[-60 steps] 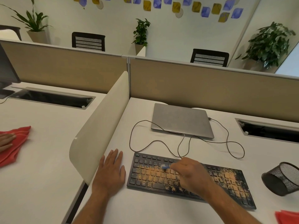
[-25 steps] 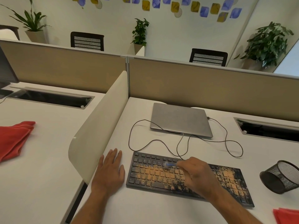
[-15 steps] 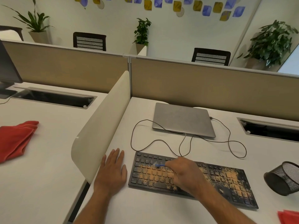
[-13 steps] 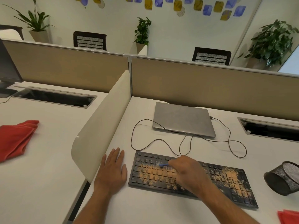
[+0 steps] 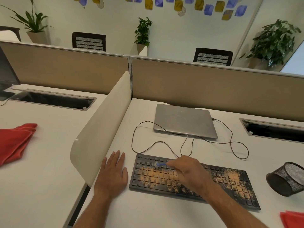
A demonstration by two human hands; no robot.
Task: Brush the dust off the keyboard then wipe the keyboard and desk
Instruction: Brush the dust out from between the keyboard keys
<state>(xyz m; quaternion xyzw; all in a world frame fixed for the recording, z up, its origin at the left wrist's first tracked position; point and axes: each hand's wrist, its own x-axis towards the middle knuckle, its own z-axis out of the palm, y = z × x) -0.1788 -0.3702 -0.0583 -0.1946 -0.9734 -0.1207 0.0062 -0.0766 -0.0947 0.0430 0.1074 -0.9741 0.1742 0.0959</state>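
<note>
Your right hand (image 5: 189, 171) pinches small blue brush (image 5: 160, 164), bristles on upper key rows – angled low to sweep orange dust. Flat black keyboard (image 5: 230, 186) lies on white tabletop (image 5: 148, 214). Your left hand (image 5: 113, 173), fingers flat, rests just beside keyboard's left end – likely as brace.

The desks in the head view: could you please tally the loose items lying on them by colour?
Red: 2, the crumpled red cloth and the red cloth corner
Black: 2, the dusty black keyboard and the tipped black mesh cup
Silver: 1, the closed silver laptop
Total: 5
</note>
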